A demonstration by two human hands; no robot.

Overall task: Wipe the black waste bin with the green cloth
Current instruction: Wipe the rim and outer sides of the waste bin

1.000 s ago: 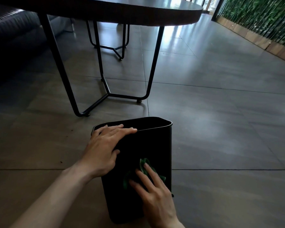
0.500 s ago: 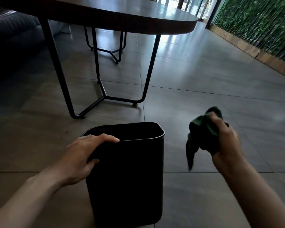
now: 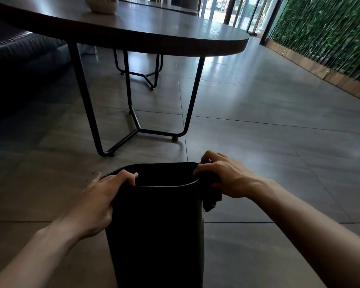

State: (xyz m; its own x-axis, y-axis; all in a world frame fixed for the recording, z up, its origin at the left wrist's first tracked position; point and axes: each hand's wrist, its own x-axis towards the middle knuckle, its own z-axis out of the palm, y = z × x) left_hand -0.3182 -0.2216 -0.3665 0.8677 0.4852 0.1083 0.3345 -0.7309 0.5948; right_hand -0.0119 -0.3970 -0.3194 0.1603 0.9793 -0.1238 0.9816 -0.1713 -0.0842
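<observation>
The black waste bin (image 3: 156,225) stands upright on the tiled floor right in front of me, its open top facing up. My left hand (image 3: 100,196) grips the left side of its rim, fingers curled over the edge. My right hand (image 3: 227,177) is at the right side of the rim, closed around the dark green cloth (image 3: 212,199). The cloth is bunched under my palm and hangs down against the bin's right wall. Most of the cloth is hidden by my hand.
A dark oval table (image 3: 175,36) on thin black metal legs (image 3: 133,113) stands just beyond the bin, with a pale pot (image 3: 101,4) on it. A dark sofa (image 3: 15,65) is at the left. A green plant wall (image 3: 328,36) runs along the right.
My right hand has brought the cloth from mid-air on the right back onto the bin's right rim. My left hand has shifted into a firmer grip over the left rim. The view tilted up.
</observation>
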